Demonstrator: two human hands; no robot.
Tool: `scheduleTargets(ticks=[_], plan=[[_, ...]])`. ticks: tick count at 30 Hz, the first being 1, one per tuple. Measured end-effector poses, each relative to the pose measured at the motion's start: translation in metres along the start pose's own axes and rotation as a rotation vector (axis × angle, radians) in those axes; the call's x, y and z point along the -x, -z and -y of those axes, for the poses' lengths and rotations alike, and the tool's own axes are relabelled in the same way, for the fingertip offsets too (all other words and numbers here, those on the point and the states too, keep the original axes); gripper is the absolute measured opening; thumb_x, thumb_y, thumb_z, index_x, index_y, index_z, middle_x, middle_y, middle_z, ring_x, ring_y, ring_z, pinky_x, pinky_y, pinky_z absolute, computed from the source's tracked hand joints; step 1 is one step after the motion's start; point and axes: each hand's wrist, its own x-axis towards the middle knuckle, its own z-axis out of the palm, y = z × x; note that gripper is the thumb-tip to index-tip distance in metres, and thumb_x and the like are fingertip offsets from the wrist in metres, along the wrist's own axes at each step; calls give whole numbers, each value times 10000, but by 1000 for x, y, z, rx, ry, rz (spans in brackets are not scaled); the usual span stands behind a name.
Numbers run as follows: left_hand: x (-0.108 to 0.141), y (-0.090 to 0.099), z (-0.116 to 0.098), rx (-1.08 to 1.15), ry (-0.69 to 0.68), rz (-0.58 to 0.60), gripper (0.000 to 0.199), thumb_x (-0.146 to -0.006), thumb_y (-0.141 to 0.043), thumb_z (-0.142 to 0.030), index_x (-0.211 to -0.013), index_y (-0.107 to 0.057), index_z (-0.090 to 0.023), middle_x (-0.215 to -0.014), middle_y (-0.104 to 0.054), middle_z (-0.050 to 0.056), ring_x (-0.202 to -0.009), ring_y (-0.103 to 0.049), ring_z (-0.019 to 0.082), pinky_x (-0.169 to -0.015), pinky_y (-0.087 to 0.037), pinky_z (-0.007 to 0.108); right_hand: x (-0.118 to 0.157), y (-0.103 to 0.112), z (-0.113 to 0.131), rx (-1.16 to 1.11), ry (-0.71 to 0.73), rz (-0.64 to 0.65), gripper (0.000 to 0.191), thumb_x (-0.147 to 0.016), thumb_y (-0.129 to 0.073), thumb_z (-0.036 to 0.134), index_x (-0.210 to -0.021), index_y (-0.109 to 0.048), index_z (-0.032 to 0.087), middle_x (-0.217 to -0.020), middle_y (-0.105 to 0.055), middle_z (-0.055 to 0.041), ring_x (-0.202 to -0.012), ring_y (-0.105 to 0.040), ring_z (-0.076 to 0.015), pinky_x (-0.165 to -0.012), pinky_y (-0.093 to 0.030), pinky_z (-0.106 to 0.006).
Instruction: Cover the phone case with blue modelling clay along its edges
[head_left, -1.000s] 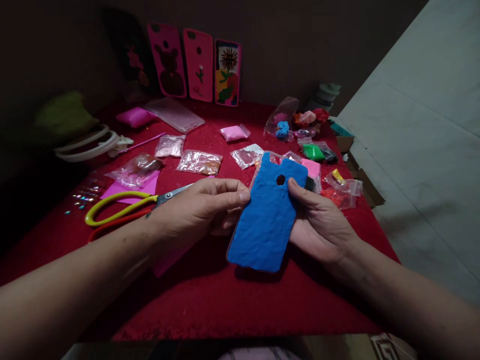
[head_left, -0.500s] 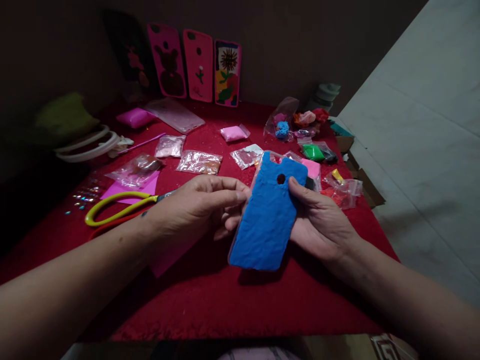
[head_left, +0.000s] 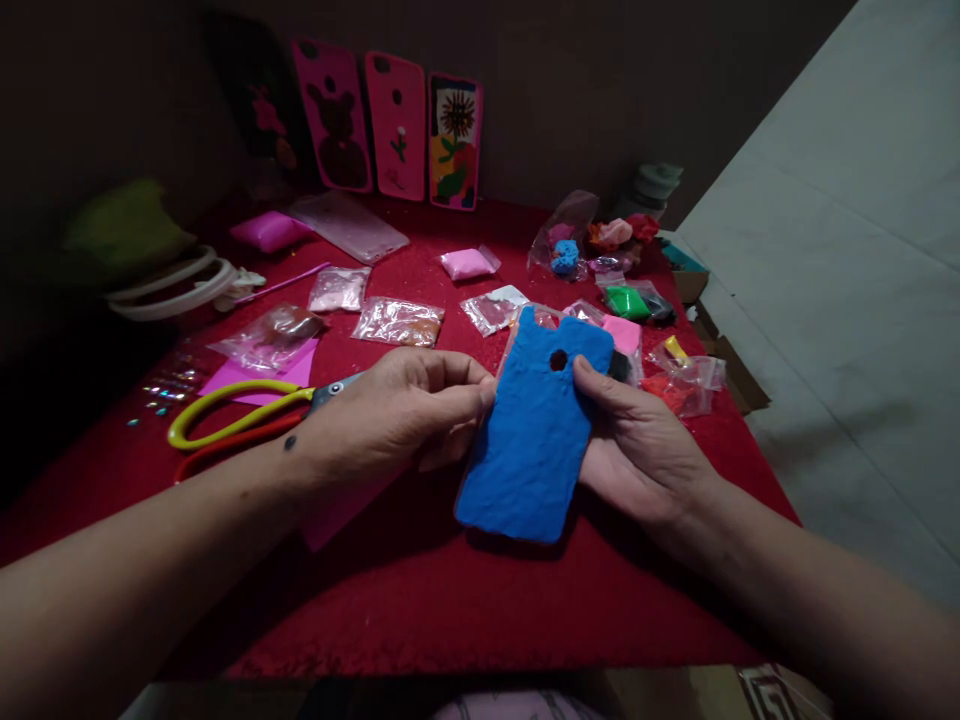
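A clear phone case [head_left: 534, 430], its back coated in blue clay, is held tilted above the red cloth. A round hole shows near its top, and the upper edge of the clay is notched. My right hand [head_left: 645, 440] grips the case from the right, thumb on the clay beside the hole, the other fingers mostly hidden underneath. With thumb and forefinger, my left hand [head_left: 420, 405] pinches the upper left edge. Scissors [head_left: 240, 415] with yellow and red handles lie under and beside my left wrist, on pink paper [head_left: 349, 510].
Decorated phone cases [head_left: 397, 125] lean on the back wall. A clear case [head_left: 352, 228] lies before them. Bags of clay [head_left: 397, 322] are scattered across the red cloth [head_left: 420, 610]. Small gems [head_left: 169, 390] and white rings [head_left: 176, 285] are at left. The table edge runs along the right.
The blue-coated case has turned very slightly. My left fingers have closed in at its left edge, with the lower fingers now tucked in more. My right hand keeps its grip.
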Motion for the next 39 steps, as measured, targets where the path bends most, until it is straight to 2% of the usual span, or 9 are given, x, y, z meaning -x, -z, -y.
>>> scheduleTargets(ticks=[4, 8, 11, 15, 17, 21, 24, 31, 39], plan=[[1, -1, 0, 26, -6, -7, 174, -787, -743, -309, -835, -663, -162, -603, -580, -11, -445, -442, 62, -421, -291, 180, -1, 1, 0, -37, -16, -26, 151, -823, -756, 275, -927, -724, 170, -935, -773, -54, -855, -729, -209, -1013, -515, -446], [0, -1, 0, 77, 14, 53, 165, -791, -721, -306, -777, -666, -152, -519, -536, -17, -411, -411, 68, -410, -292, 194, -3, 2, 2, -68, -2, -59, 129, -875, -697, 277, -948, -721, 173, -930, -765, -61, -880, -719, -214, -1006, -514, -460], [-1, 1, 0, 131, 43, 111, 170, -797, -707, -292, -725, -655, -147, -509, -514, -20, -407, -408, 66, -427, -319, 205, -3, 2, 3, -80, 25, -75, 148, -882, -687, 278, -993, -714, 184, -975, -760, -65, -975, -706, -237, -1018, -502, -501], [-3, 2, 1, 153, 45, 140, 166, -793, -719, -305, -767, -677, -147, -508, -516, -21, -410, -409, 63, -435, -337, 203, -2, 0, 3, -61, 23, -91, 210, -884, -681, 303, -1043, -705, 169, -1082, -743, -101, -1104, -668, -274, -1038, -482, -530], [-3, 1, 0, 151, 30, 115, 174, -782, -737, -312, -790, -676, -149, -523, -529, -21, -418, -425, 64, -425, -331, 191, -1, -1, 4, -52, 34, -87, 198, -886, -676, 296, -1033, -708, 166, -1068, -746, -100, -1077, -678, -271, -1035, -485, -530], [1, -3, -1, 123, -10, 29, 177, -783, -746, -310, -837, -656, -167, -561, -550, -27, -423, -434, 63, -383, -296, 163, 2, -3, 2, -26, 29, -57, 146, -905, -651, 281, -949, -720, 160, -958, -761, -78, -903, -717, -230, -1012, -509, -487], [3, -5, -3, 68, -25, -15, 187, -776, -754, -301, -853, -635, -179, -597, -556, -31, -447, -444, 62, -403, -314, 160, 3, -2, 0, -7, 19, -36, 139, -915, -635, 273, -935, -718, 164, -938, -765, -67, -829, -716, -199, -986, -532, -447], [3, -9, -3, -64, -43, -62, 144, -825, -684, -284, -789, -588, -183, -535, -499, -55, -431, -410, 61, -408, -301, 160, 2, 2, -3, -6, 15, 41, 126, -869, -687, 275, -920, -721, 164, -869, -762, -50, -766, -705, -180, -913, -574, -402], [5, -9, -2, -89, -42, -58, 166, -839, -670, -326, -777, -596, -191, -497, -507, -57, -405, -393, 61, -393, -291, 159, 2, 5, -4, -25, 19, 116, 107, -868, -696, 252, -933, -726, 173, -857, -765, -34, -766, -713, -182, -947, -556, -421]])
